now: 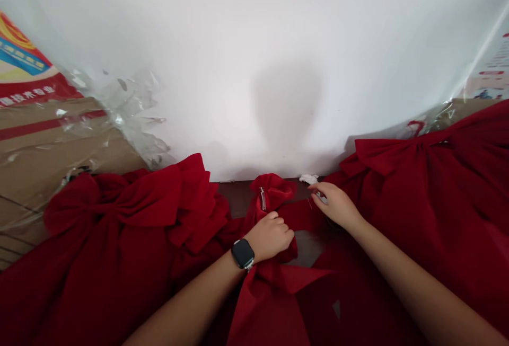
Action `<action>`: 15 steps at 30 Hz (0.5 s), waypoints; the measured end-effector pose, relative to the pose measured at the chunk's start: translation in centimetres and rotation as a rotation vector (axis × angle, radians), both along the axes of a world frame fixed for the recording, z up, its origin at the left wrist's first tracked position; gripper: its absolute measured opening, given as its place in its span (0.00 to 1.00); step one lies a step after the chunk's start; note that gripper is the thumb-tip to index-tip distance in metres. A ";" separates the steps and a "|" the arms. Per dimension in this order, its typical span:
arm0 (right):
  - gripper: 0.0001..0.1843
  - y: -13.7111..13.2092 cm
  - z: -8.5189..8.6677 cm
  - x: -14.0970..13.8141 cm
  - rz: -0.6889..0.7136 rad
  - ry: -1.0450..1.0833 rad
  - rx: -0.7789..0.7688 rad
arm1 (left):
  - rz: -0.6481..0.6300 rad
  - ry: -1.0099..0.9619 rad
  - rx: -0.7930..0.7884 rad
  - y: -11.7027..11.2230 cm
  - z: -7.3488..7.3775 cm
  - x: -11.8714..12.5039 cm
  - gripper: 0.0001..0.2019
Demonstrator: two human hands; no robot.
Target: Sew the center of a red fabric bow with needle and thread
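Note:
My left hand, with a black smartwatch on the wrist, is closed round a bunched piece of red fabric that carries a small metal clip. My right hand lies just to the right, fingers pinched on something small at the edge of the red cloth; what it grips is too small to name. A small white scrap sits just beyond its fingertips, against the wall.
Large red fabric bows lie on both sides, one at the left and one at the right. A white wall stands close ahead. Cardboard boxes wrapped in clear plastic stand at the left. Dark tabletop shows between the cloths.

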State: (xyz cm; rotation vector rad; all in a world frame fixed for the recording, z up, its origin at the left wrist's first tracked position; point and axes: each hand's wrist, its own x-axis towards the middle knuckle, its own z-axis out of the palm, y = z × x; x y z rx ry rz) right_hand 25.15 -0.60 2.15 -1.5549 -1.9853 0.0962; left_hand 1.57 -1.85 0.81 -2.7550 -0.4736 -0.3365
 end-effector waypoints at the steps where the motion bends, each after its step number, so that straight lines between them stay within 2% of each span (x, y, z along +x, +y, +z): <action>1: 0.12 -0.4 0.2 -0.7 0.087 0.129 0.020 | -0.004 0.020 0.014 -0.2 -0.1 0.3 0.08; 4: 0.20 -1.6 0.3 -3.2 0.337 0.517 -0.086 | 0.030 0.049 0.040 -1.1 -0.2 1.3 0.08; 6: 0.30 -2.3 -0.1 -4.9 0.433 0.658 -0.211 | 0.038 0.055 0.060 -1.9 -0.2 2.0 0.09; 8: 0.35 -2.8 -0.7 -6.3 0.480 0.715 -0.300 | -0.008 0.053 0.087 -2.7 -0.4 2.8 0.08; 12: 0.37 -3.6 -1.4 -8.1 0.493 0.823 -0.365 | -0.129 0.035 0.096 -4.2 -0.9 3.7 0.07; 15: 0.30 -4.0 -1.0 -8.4 0.541 0.858 -0.365 | -0.171 0.022 0.105 -4.7 -1.0 3.6 0.08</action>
